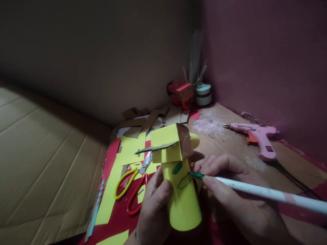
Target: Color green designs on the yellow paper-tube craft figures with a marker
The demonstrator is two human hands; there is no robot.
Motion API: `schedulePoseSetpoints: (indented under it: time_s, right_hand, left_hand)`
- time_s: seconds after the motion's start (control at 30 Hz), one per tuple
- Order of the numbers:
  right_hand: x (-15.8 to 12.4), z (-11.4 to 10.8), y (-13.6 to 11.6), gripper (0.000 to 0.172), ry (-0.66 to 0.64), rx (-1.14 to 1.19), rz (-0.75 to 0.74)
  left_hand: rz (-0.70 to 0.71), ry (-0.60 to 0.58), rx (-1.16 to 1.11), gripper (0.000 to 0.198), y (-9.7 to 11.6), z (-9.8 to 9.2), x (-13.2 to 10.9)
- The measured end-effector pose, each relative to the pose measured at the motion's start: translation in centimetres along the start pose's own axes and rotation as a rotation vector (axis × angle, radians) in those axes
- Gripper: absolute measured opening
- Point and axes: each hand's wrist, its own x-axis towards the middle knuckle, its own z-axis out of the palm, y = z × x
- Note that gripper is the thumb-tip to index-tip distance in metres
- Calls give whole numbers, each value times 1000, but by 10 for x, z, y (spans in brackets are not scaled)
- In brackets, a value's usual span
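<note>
My left hand (pixel 153 204) is wrapped round a yellow paper tube (pixel 182 200), held tilted away from me. A yellow and brown cardboard piece (pixel 171 143) sits on the tube's far end like a roof. My right hand (pixel 230 190) pinches a white pen (pixel 268 194) with a green tip. The tip touches the side of the tube, next to a filled green leaf shape and a green outline drawn below it.
Scissors (pixel 133 185) with one yellow and one red handle lie to the left on yellow paper sheets (pixel 127 149) and red paper. Brown cardboard scraps (pixel 153 119) lie behind. A pink glue gun (pixel 255 134) rests at the right; tape rolls (pixel 203 93) and a red box stand in the corner.
</note>
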Motion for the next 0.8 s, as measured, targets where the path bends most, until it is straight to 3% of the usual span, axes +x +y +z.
schedulePoseSetpoints:
  time_s: [0.17, 0.53, 0.8]
  right_hand:
    - [2, 2, -5, 17, 32, -1, -19]
    - [7, -10, 0, 14, -67, -37, -87]
    - [7, -11, 0, 13, -135, 21, -59]
  left_hand:
    - [-6, 20, -3, 32, 1, 2, -1]
    - [-15, 18, 9, 34, 1, -1, -1]
    - [-32, 36, 26, 34, 2, -2, -2]
